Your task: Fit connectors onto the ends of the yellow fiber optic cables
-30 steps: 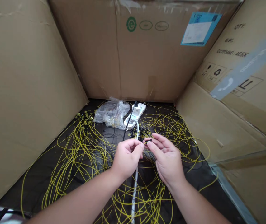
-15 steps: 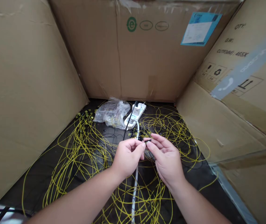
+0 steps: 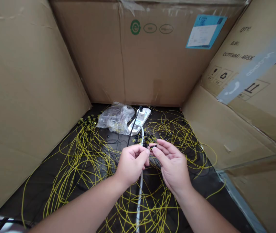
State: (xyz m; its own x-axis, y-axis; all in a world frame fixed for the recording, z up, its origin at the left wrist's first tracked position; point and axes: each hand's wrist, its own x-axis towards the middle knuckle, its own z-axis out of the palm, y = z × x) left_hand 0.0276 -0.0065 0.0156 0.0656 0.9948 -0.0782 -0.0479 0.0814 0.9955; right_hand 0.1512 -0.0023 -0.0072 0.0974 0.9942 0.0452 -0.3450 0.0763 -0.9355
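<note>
My left hand [image 3: 133,163] is closed, thumb pressed to forefinger. What its tips pinch is too small to make out. Right beside it, my right hand [image 3: 173,161] pinches a small black piece [image 3: 153,147] between thumb and fingers, its other fingers curled behind. The fingertips of both hands nearly meet. Beneath and around them lie tangled thin yellow cables [image 3: 79,155], with finer black wires among them. A thick white cord [image 3: 140,197] runs under my hands to a white power strip [image 3: 143,117] farther back.
A clear plastic bag [image 3: 116,118] with small contents lies left of the strip. Large cardboard boxes wall in the dark surface at the left [image 3: 31,97], back [image 3: 104,64] and right [image 3: 208,126]. A black cable [image 3: 135,124] plugs into the strip.
My hands hold nearly the same pose, the left fingertips shifting slightly beside the black piece. The whole view has shifted a little.
</note>
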